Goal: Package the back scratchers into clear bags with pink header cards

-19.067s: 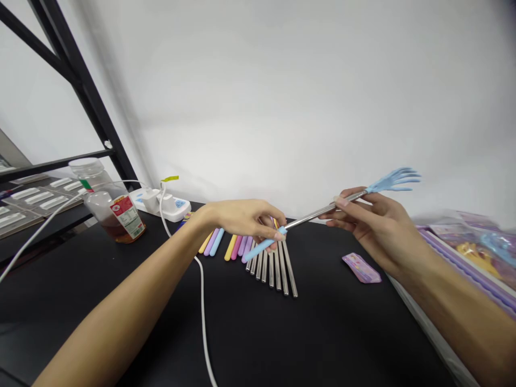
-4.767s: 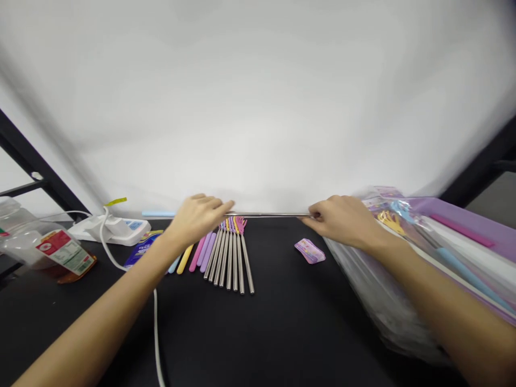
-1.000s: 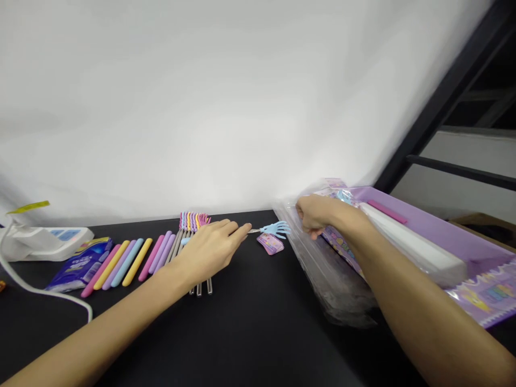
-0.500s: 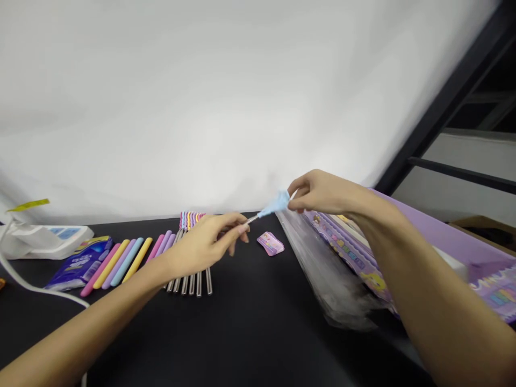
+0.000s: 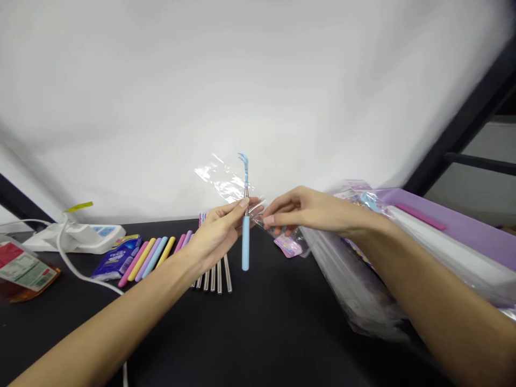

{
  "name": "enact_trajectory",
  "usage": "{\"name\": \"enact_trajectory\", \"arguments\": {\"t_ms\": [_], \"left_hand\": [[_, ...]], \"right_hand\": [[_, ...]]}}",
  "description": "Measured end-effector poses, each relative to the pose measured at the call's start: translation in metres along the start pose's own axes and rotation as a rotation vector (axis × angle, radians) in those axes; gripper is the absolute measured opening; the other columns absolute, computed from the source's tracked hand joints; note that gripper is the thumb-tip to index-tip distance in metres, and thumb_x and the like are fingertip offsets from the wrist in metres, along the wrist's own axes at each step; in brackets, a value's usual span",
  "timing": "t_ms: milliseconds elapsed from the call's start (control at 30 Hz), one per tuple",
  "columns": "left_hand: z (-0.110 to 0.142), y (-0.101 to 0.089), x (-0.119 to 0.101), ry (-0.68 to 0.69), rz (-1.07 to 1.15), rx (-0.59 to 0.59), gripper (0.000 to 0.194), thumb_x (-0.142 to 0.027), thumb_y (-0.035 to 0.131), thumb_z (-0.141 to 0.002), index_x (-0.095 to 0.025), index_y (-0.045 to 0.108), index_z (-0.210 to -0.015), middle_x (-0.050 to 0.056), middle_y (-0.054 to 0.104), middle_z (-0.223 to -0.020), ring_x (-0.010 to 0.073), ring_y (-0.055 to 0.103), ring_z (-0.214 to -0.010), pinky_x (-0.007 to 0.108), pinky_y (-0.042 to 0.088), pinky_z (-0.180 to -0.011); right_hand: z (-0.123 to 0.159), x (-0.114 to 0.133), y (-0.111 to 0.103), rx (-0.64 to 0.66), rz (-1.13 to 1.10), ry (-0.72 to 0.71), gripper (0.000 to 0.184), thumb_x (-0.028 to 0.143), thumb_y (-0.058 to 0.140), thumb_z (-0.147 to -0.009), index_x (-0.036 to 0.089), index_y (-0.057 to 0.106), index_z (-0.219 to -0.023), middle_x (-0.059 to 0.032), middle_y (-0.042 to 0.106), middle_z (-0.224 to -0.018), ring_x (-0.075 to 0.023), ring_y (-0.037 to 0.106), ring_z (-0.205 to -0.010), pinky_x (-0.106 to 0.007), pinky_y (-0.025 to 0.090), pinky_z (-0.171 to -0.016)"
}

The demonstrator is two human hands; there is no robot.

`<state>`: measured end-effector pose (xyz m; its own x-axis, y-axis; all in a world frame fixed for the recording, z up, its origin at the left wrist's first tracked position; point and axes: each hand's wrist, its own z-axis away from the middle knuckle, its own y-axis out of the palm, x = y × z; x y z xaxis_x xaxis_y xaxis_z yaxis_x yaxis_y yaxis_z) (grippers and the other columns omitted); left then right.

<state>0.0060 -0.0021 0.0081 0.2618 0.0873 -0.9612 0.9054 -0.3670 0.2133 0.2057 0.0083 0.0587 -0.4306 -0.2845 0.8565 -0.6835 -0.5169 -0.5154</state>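
Observation:
My left hand (image 5: pixel 215 228) holds a light-blue back scratcher (image 5: pixel 245 244) upright, thumb on its short metal shaft. Its claw-shaped head points up and the blue handle hangs below the fingers. Behind the scratcher a clear plastic bag (image 5: pixel 226 180) spreads to the upper left. My right hand (image 5: pixel 300 210) is closed at the bag's lower right end, thumb against fingers. Under my left hand lie several metal rods (image 5: pixel 219 277) in a row, their coloured heads mostly hidden. A small stack of pink cards (image 5: pixel 288 245) rests below my right hand.
Coloured handles (image 5: pixel 144 259) lie in a row at left, beside a blue packet (image 5: pixel 119 258). Behind is a white power strip (image 5: pixel 86 239) with its cable crossing the table. A red-and-white package (image 5: pixel 26 271) sits far left. Clear bags (image 5: pixel 349 285) and a purple box (image 5: pixel 455 220) occupy the right.
The back scratcher has turned from slanting right to upright, and its blue handle now shows. My right hand has left its head and moved lower, onto a clear bag now visible between my hands.

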Motion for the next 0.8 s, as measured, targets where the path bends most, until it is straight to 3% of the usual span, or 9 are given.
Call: {"name": "enact_trajectory", "arguments": {"t_ms": [67,233,333,433,567,633,700,800], "left_hand": [[0.001,-0.002,0.002,-0.015,0.051,-0.038,0.025,-0.035,0.059,-0.092,-0.018,0.072,-0.105,0.009,0.070,-0.115,0.0236,0.061,-0.116,0.043,0.047,-0.103],[0.004,0.003,0.005,-0.008,0.144,-0.077,0.021,-0.031,0.063,-0.090,-0.018,0.075,-0.101,0.008,0.070,-0.115,0.0229,0.060,-0.117,0.041,0.047,-0.103],[0.003,0.006,0.005,0.008,0.127,-0.077,0.020,-0.031,0.067,-0.087,-0.018,0.075,-0.100,0.008,0.070,-0.116,0.0237,0.060,-0.118,0.041,0.047,-0.103],[-0.001,0.000,0.004,0.038,0.095,-0.111,0.029,-0.040,0.066,-0.086,-0.017,0.073,-0.102,0.011,0.066,-0.124,0.0261,0.058,-0.121,0.043,0.049,-0.101],[-0.008,-0.021,0.003,0.146,0.021,-0.315,0.036,-0.047,0.055,-0.092,-0.016,0.062,-0.110,0.014,0.053,-0.139,0.0280,0.054,-0.125,0.042,0.055,-0.093],[-0.012,-0.031,0.004,0.208,-0.106,-0.391,0.035,-0.038,0.059,-0.090,-0.020,0.053,-0.119,0.013,0.041,-0.147,0.0264,0.054,-0.125,0.039,0.058,-0.089],[-0.013,-0.036,0.006,0.250,-0.239,-0.412,0.054,-0.025,0.067,-0.081,-0.027,0.042,-0.129,0.011,0.034,-0.150,0.0233,0.058,-0.120,0.037,0.059,-0.087],[-0.012,-0.038,0.009,0.241,-0.350,-0.370,0.074,-0.014,0.072,-0.072,-0.033,0.036,-0.134,0.011,0.038,-0.147,0.0207,0.066,-0.106,0.036,0.059,-0.082]], "right_hand": [[-0.004,-0.003,0.007,0.035,0.094,-0.001,0.034,0.047,0.071,-0.075,0.016,0.076,-0.089,-0.0058,0.071,-0.080,-0.0172,0.064,-0.075,-0.027,0.049,-0.065],[-0.017,-0.012,0.026,-0.032,0.155,-0.119,0.039,0.054,0.066,-0.077,0.015,0.069,-0.073,-0.0032,0.064,-0.070,-0.0153,0.058,-0.069,-0.027,0.042,-0.062],[-0.015,-0.010,0.026,0.011,0.082,-0.118,0.035,0.050,0.067,-0.078,0.016,0.067,-0.084,-0.0036,0.067,-0.074,-0.0159,0.060,-0.071,-0.028,0.044,-0.066],[-0.006,-0.003,0.016,0.049,0.080,-0.015,0.034,0.047,0.064,-0.081,0.017,0.063,-0.097,-0.0023,0.067,-0.071,-0.0159,0.060,-0.066,-0.028,0.044,-0.063],[0.003,-0.002,-0.005,0.020,0.146,0.022,0.038,0.049,0.057,-0.086,0.019,0.061,-0.108,-0.0043,0.068,-0.081,-0.0167,0.061,-0.071,-0.028,0.044,-0.067],[0.006,-0.005,-0.018,-0.027,0.218,0.052,0.039,0.054,0.055,-0.086,0.020,0.064,-0.104,-0.0025,0.064,-0.075,-0.0147,0.057,-0.065,-0.026,0.042,-0.061],[0.008,-0.010,-0.029,-0.043,0.303,0.115,0.041,0.059,0.054,-0.085,0.021,0.066,-0.091,-0.0006,0.057,-0.066,-0.0122,0.048,-0.055,-0.026,0.036,-0.053],[0.013,-0.015,-0.042,-0.033,0.425,0.221,0.042,0.063,0.059,-0.079,0.021,0.068,-0.078,-0.0011,0.055,-0.062,-0.0121,0.044,-0.052,-0.027,0.033,-0.048]]}}
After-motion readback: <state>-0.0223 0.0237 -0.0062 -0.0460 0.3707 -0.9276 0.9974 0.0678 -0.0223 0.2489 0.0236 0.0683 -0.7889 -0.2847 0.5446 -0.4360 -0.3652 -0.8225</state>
